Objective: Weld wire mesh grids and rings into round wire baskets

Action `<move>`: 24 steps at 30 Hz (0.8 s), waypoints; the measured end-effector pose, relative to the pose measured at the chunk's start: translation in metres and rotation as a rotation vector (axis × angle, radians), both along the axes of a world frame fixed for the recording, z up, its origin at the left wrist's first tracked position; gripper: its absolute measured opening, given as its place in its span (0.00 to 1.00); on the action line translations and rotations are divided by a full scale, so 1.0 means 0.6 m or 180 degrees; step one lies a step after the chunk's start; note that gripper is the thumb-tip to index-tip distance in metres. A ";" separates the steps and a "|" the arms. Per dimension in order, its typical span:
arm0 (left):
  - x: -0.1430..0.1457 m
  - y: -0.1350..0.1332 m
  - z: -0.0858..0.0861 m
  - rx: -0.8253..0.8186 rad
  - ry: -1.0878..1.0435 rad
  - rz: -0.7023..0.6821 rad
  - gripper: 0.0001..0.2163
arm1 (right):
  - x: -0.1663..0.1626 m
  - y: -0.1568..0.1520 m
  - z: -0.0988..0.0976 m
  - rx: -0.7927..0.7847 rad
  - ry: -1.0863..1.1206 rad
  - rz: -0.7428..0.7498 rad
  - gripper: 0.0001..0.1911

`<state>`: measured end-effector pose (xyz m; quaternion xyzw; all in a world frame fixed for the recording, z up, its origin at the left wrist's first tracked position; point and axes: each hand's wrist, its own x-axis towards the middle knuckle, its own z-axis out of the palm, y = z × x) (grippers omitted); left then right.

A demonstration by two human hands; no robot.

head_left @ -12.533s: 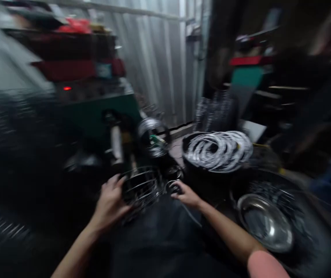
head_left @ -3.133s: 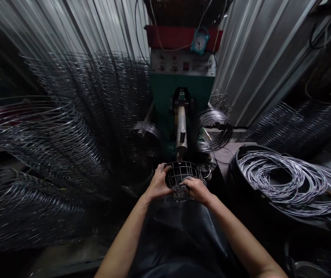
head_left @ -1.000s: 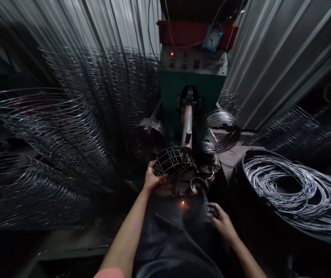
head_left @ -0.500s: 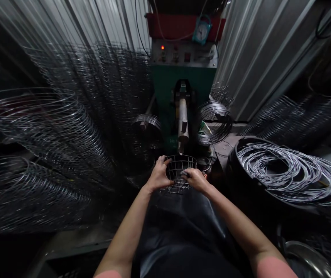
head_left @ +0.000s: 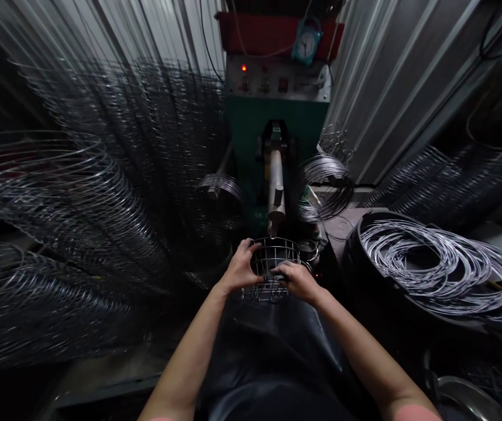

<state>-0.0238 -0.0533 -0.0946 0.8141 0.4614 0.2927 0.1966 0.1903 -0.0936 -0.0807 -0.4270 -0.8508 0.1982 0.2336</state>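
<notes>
Both my hands grip a round wire basket (head_left: 274,270) of welded steel rings and bars, held over my lap. My left hand (head_left: 242,270) clasps its left side, and my right hand (head_left: 297,282) lies across its near rim. The far rim sits just below the tip of a vertical metal electrode arm (head_left: 276,187) on a green welding machine (head_left: 275,123). The basket's lower part shows below my hands, and my fingers hide part of its near side. A dark apron (head_left: 272,362) covers my lap.
Several tall stacks of wire rings (head_left: 79,199) fill the left side. A black tub of loose wire rings (head_left: 426,269) stands to the right. Wire coils (head_left: 325,187) hang beside the arm. A steel bowl (head_left: 466,397) sits at lower right, with a corrugated metal wall (head_left: 400,76) behind.
Since one second ago, my right hand has risen from my lap onto the basket, and the basket has gone from tilted to nearly level. Little has changed in the last half second.
</notes>
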 end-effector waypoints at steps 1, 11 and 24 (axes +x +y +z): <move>-0.001 0.002 -0.002 0.0001 -0.0002 -0.0003 0.42 | -0.001 0.001 -0.001 0.0031 -0.0002 0.0015 0.18; 0.001 0.040 0.014 -0.0057 -0.0245 -0.0056 0.38 | -0.006 0.042 0.022 0.0068 -0.0139 -0.0094 0.14; 0.013 0.079 0.013 -0.0069 -0.0223 0.0352 0.39 | -0.021 0.064 0.024 0.0013 0.0039 -0.0895 0.17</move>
